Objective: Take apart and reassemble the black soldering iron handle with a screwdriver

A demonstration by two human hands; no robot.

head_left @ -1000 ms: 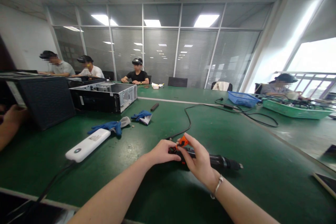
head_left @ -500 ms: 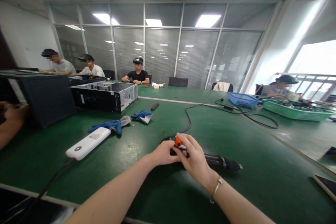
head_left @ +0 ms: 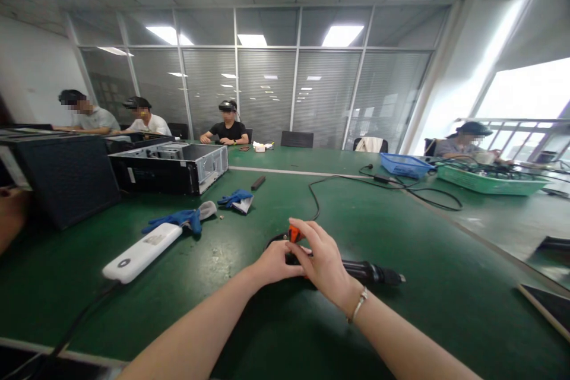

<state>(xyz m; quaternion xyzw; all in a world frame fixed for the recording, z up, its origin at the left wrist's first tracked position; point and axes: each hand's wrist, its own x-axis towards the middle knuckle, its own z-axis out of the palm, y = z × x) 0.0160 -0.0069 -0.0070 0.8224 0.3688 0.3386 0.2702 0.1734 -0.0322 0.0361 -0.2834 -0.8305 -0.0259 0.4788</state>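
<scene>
A black electric screwdriver (head_left: pixel 369 273) lies on the green table (head_left: pixel 401 309), its bit pointing right. My left hand (head_left: pixel 271 264) is closed around its rear end. My right hand (head_left: pixel 323 264) rests over the middle of the tool, with the fingertips pinched on a small orange part (head_left: pixel 294 233) at its back. A black cable (head_left: pixel 314 196) runs from that end across the table.
A white oblong device (head_left: pixel 140 252) and blue gloves (head_left: pixel 187 218) lie to the left, with an open computer case (head_left: pixel 171 166) and a black case (head_left: pixel 57 175) behind. Blue (head_left: pixel 403 165) and green (head_left: pixel 487 181) baskets stand far right. Several people sit around the table.
My right hand has lowered the orange part closer to the tool's rear end. The view has shifted slightly to the right.
</scene>
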